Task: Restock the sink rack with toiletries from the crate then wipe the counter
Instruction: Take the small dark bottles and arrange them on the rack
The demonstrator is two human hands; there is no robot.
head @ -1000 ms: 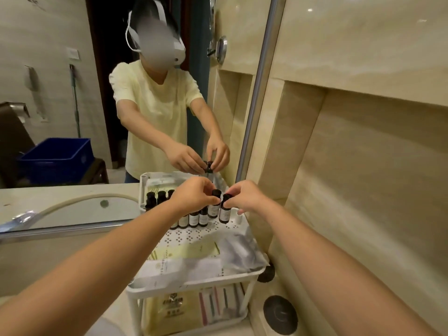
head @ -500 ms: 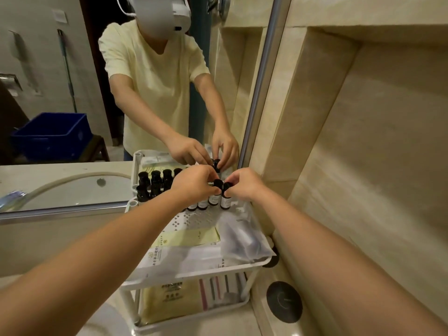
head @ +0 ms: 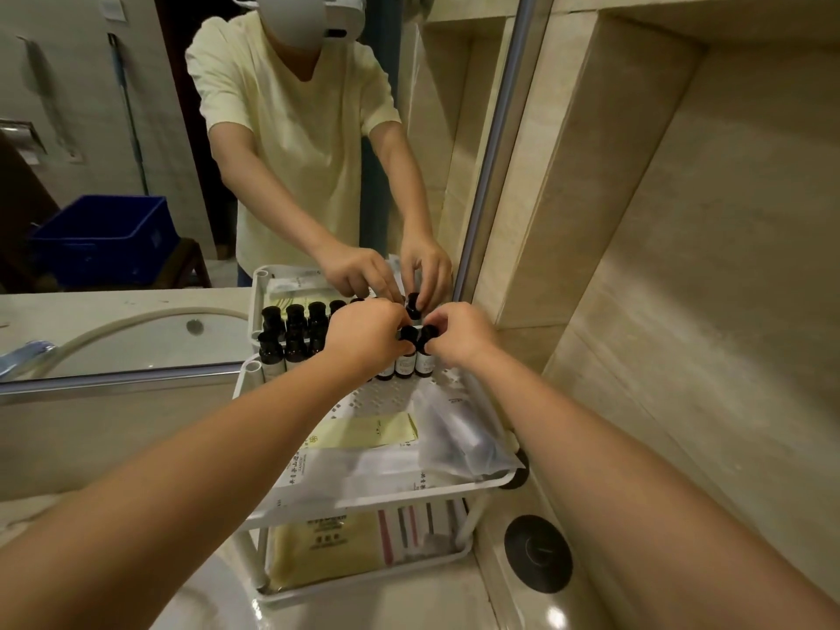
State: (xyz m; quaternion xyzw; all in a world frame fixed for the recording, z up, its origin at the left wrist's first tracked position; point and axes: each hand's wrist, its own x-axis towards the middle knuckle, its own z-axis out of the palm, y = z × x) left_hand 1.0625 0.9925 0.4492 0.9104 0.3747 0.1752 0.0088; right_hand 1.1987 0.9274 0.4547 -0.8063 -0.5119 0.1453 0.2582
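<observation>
A white two-tier rack [head: 391,502] stands on the counter against the mirror. A row of small dark bottles [head: 272,354] with black caps lines the back of its top tier. My left hand [head: 363,334] pinches the cap of one bottle [head: 406,356] at the right end of the row. My right hand [head: 459,334] pinches the cap of the neighbouring bottle [head: 425,359]. Both bottles stand upright on the tier. Flat sachets [head: 363,431] and a clear bag [head: 459,436] lie on the front of the top tier. The blue crate [head: 107,238] shows only as a reflection in the mirror.
The lower tier holds a yellow packet [head: 327,545] and thin wrapped items [head: 418,525]. A round black disc [head: 537,552] sits on the counter right of the rack, close to the tiled wall. The sink rim [head: 204,593] is at the bottom left. The mirror reflects the person and the tap.
The view has tilted down and drawn closer to the rack. Both hands have stayed on the two rightmost bottles, which have settled lower into the row.
</observation>
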